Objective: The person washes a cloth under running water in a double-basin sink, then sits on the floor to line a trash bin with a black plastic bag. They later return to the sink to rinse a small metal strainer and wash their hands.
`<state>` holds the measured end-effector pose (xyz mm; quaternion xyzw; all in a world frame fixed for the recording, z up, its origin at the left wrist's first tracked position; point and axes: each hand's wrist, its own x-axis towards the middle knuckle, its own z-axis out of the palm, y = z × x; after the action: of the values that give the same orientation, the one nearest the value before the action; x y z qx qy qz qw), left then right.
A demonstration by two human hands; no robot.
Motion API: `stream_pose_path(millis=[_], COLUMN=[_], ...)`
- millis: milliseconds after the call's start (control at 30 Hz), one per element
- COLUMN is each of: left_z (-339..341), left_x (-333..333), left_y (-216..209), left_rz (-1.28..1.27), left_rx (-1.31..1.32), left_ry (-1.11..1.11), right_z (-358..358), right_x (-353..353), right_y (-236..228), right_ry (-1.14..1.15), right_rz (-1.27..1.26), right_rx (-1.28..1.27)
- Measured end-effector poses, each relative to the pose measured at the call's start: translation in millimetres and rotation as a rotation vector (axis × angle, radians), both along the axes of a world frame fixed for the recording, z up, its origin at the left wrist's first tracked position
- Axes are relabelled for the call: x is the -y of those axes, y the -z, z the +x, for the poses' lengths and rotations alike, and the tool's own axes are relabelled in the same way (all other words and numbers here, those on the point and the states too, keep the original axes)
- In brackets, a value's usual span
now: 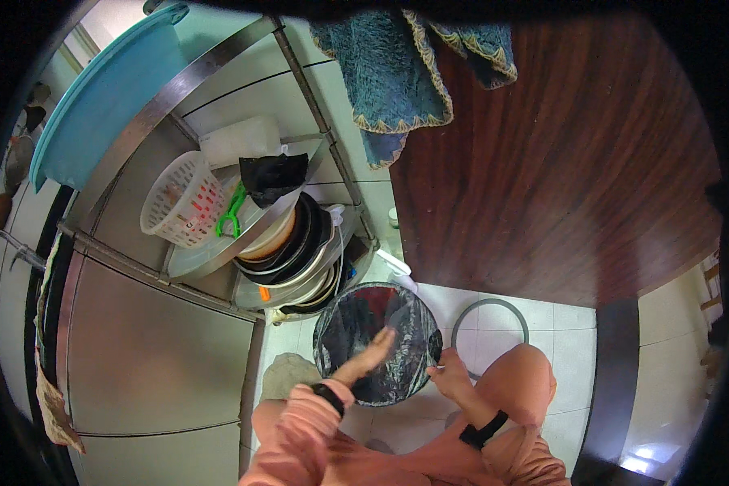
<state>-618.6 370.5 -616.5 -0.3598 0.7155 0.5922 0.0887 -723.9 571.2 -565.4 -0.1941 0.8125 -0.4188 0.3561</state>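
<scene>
A round bin lined with a black plastic bag stands on the floor between my feet, its mouth facing up. My left hand reaches over the bin's mouth, fingers stretched out over the bag lining and slightly blurred. At the bin's right edge, my right hand pinches the bag where it folds over the rim. A grey ring lies flat on the tiles just right of the bin, partly hidden behind my right knee.
On the left, a metal rack holds a white basket, a green peeler-like tool, a black bag piece and stacked pans. A dark wooden panel rises ahead, with a blue towel hanging over it.
</scene>
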Motion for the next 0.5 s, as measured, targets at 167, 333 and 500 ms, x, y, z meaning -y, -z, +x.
stream_pose_path(millis=[167,333,500], left_z=[-16,-12,-12], left_x=[-48,-48,-43], left_y=[61,68,66], left_rz=[0.116,0.127,0.115], left_rx=[0.121,0.216,0.281], left_ry=[0.102,0.092,0.114], right_z=[-2,-3,-2], right_x=[-1,-4,2], right_y=[9,14,0], right_ry=[-0.007,-0.016,-0.046], right_rz=[0.008,-0.093,-0.001], right_rx=[0.044,0.043,0.045])
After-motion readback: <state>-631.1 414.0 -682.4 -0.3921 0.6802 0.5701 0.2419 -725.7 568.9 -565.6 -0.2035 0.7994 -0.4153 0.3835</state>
